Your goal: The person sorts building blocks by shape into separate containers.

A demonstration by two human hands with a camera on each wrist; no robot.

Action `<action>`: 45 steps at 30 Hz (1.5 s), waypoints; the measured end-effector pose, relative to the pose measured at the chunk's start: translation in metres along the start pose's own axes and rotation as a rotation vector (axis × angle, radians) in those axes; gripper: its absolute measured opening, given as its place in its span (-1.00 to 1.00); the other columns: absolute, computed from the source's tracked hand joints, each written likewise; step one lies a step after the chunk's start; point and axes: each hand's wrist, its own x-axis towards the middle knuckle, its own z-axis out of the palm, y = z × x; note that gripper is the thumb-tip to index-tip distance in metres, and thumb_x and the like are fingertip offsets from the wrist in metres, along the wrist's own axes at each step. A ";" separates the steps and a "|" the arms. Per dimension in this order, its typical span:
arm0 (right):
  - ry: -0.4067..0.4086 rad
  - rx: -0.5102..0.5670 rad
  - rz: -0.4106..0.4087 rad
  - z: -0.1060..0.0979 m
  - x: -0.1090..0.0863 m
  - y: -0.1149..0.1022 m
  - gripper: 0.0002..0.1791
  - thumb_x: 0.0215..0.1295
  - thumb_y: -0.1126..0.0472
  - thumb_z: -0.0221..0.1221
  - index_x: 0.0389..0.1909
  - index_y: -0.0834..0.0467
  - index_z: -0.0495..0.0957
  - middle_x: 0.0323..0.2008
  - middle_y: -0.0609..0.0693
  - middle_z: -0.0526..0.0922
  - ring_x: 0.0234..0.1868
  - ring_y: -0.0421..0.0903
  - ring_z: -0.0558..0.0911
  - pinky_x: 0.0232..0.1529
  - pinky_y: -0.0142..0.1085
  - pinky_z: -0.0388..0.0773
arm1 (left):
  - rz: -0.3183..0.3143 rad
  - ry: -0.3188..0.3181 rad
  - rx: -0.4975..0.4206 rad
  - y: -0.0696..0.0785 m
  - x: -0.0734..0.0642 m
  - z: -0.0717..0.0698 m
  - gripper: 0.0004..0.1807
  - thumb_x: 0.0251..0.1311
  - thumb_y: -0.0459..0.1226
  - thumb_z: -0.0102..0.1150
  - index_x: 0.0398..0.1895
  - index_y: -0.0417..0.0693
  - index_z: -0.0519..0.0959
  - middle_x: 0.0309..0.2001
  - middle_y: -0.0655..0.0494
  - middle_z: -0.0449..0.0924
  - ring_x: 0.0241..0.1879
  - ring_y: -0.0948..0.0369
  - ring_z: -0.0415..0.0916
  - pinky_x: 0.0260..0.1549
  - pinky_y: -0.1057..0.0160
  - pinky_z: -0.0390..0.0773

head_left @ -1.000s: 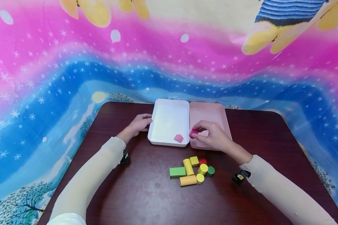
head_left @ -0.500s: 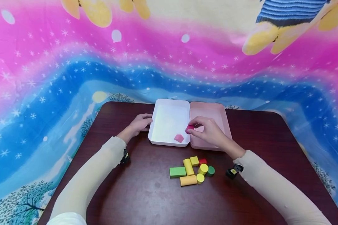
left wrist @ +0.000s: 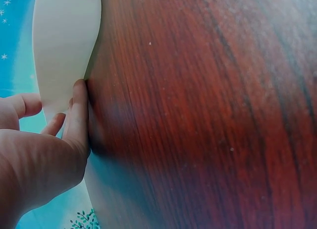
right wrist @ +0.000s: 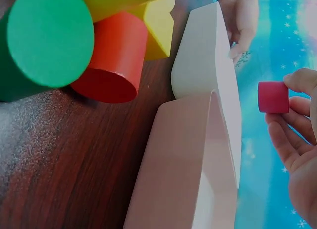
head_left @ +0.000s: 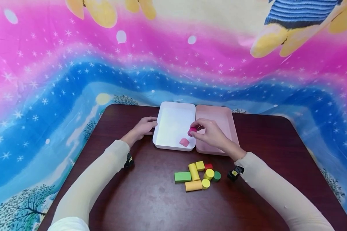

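Observation:
My right hand (head_left: 210,132) pinches a dark pink cylinder block (right wrist: 273,97) between thumb and fingers. In the head view the block is over the lower right rim of the white tray (head_left: 172,120). Inside that tray, near its front right corner, lies a lighter pink five-sided block (head_left: 184,142). My left hand (head_left: 145,126) is at the white tray's left side, fingers extended against its outer wall in the left wrist view. A pink tray (head_left: 219,118) stands right beside the white one, partly hidden under my right hand.
Several blocks lie in front of the trays: a green rectangular block (head_left: 182,177), yellow cylinders (head_left: 193,172), an orange-yellow cylinder (head_left: 193,185), a yellow block (head_left: 200,166), a red cylinder (right wrist: 116,55) and a green cylinder (right wrist: 49,38). A patterned cloth (head_left: 173,64) hangs behind the table.
My right hand has moved left with the dark pink cylinder, from over the pink tray to the white tray's right rim. My left hand and the blocks on the table stay put.

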 end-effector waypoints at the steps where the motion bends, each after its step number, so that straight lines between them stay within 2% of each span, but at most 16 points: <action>1: -0.001 -0.001 0.003 0.001 0.000 0.001 -0.73 0.31 0.22 0.48 -0.03 0.21 0.72 -0.20 -0.13 0.77 -0.13 -0.14 0.73 0.01 -0.05 0.75 | -0.001 -0.001 -0.001 0.000 0.000 0.000 -0.45 0.60 -0.21 0.03 0.58 -0.07 0.36 0.35 -0.11 0.50 0.32 -0.02 0.51 0.18 -0.06 0.66; 6: -0.008 -0.006 0.016 0.004 0.003 0.005 -0.70 0.30 0.25 0.48 -0.01 0.27 0.72 -0.19 -0.10 0.77 -0.12 -0.12 0.74 0.01 -0.05 0.75 | -0.001 0.000 0.000 0.001 -0.003 0.001 -0.45 0.60 -0.21 0.03 0.58 -0.07 0.36 0.35 -0.12 0.51 0.32 -0.03 0.52 0.20 -0.08 0.65; 23: -0.019 0.008 0.065 0.014 0.007 0.020 -0.75 0.32 0.27 0.46 -0.03 0.24 0.71 -0.18 -0.03 0.76 -0.11 -0.07 0.73 0.02 -0.08 0.75 | -0.007 0.009 -0.008 0.002 -0.003 0.002 -0.44 0.60 -0.21 0.03 0.59 -0.07 0.34 0.36 -0.12 0.51 0.33 -0.03 0.51 0.22 -0.07 0.63; 31: -0.042 0.016 0.104 0.018 0.008 0.022 -0.72 0.31 0.28 0.46 -0.02 0.29 0.71 -0.17 0.01 0.75 -0.09 -0.03 0.73 0.05 0.01 0.74 | 0.002 0.011 -0.008 0.000 -0.002 0.002 -0.46 0.60 -0.20 0.03 0.57 -0.07 0.36 0.34 -0.12 0.52 0.31 -0.02 0.53 0.22 -0.08 0.63; 45: -0.050 -0.029 0.118 0.025 0.006 0.032 -0.73 0.31 0.23 0.48 -0.03 0.21 0.72 -0.18 -0.03 0.74 -0.10 -0.08 0.70 0.03 -0.10 0.74 | 0.009 0.008 -0.014 -0.001 -0.001 0.001 -0.45 0.59 -0.21 0.04 0.58 -0.07 0.37 0.34 -0.11 0.52 0.31 -0.02 0.53 0.20 -0.07 0.65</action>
